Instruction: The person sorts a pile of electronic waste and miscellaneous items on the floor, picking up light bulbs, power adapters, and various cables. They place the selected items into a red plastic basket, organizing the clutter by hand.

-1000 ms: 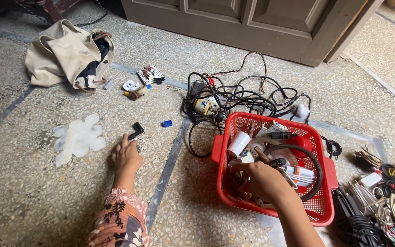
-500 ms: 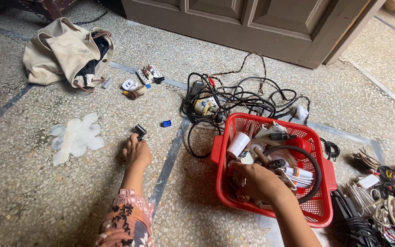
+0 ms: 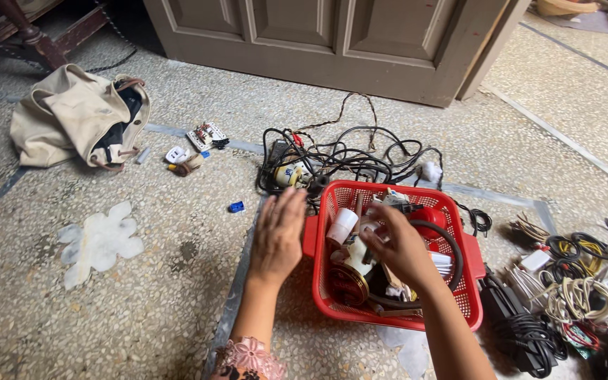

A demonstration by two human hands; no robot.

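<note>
My left hand [image 3: 278, 236] hovers just left of the red plastic basket [image 3: 467, 281], back towards me and fingers close together. The small black piece that lay on the floor is no longer there, and my palm hides whatever it holds. My right hand [image 3: 399, 246] is inside the basket, fingers bent down onto a jumble of a white roll [image 3: 341, 226], a round brown-gold part [image 3: 350, 283], a black hose [image 3: 452, 246] and a red part [image 3: 427, 214]. Whether it grips one of them is hidden.
A tangle of black cables [image 3: 339, 158] lies behind the basket, before a grey-brown door [image 3: 332, 35]. A small blue piece [image 3: 236, 206] sits on the stone floor. A beige bag [image 3: 79, 119] and small parts [image 3: 198, 144] lie far left. Chargers and coiled cords [image 3: 571, 288] are piled at right.
My left hand reached to the small black piece on the floor, then swung right to the basket's side; the piece has left the floor. My right hand stayed in the basket.
</note>
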